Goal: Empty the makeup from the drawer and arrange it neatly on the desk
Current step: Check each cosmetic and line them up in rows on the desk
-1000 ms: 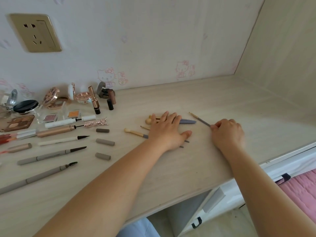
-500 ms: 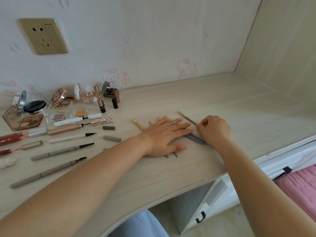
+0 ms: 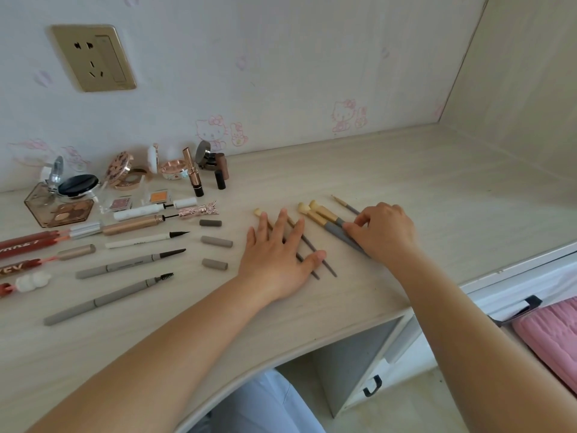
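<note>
Several small makeup brushes lie on the pale wooden desk [image 3: 421, 195]. My left hand [image 3: 278, 254] lies flat, fingers spread, pressing on two thin brushes [image 3: 315, 254] whose dark handles stick out under it. My right hand [image 3: 382, 234] has its fingers curled over the grey handles of two thicker brushes [image 3: 324, 218] with yellow ferrules. A thin brush [image 3: 345, 205] lies just beyond that hand. On the left, pencils, mascara and liners [image 3: 134, 264] lie in rows. Compacts and lipsticks [image 3: 193, 173] stand near the wall.
A brown eyeshadow palette [image 3: 67, 212] and a black round compact [image 3: 78, 184] sit at the far left. Three grey caps [image 3: 215, 242] lie in a column left of my left hand. A gold wall socket [image 3: 93, 57] is above. A drawer handle [image 3: 373, 385] shows under the desk. Pink bedding [image 3: 552, 332] lies right.
The brushes have been turned and spread into parallel lines. My left hand slid back toward me on the thin ones; my right hand now covers the thick brushes' handles.
</note>
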